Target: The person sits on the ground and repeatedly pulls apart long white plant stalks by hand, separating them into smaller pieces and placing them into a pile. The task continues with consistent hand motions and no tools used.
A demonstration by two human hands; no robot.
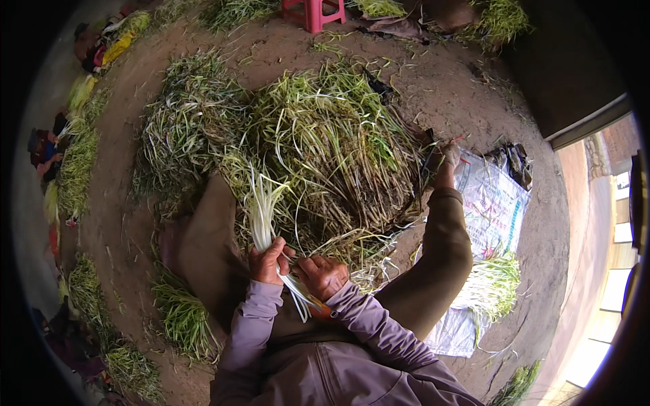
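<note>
Onion heap (325, 149) blocks ahead; bare dirt (460, 101) beyond.

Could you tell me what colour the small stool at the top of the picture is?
The stool is pinkish red, seen in the head view.

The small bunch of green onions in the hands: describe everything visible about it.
The bunch of green onions is a slim sheaf of white stalks fanning into pale green leaves at the top. It stands nearly upright before the big heap. The left hand grips its lower stalks; the right hand touches the white ends trailing below.
</note>
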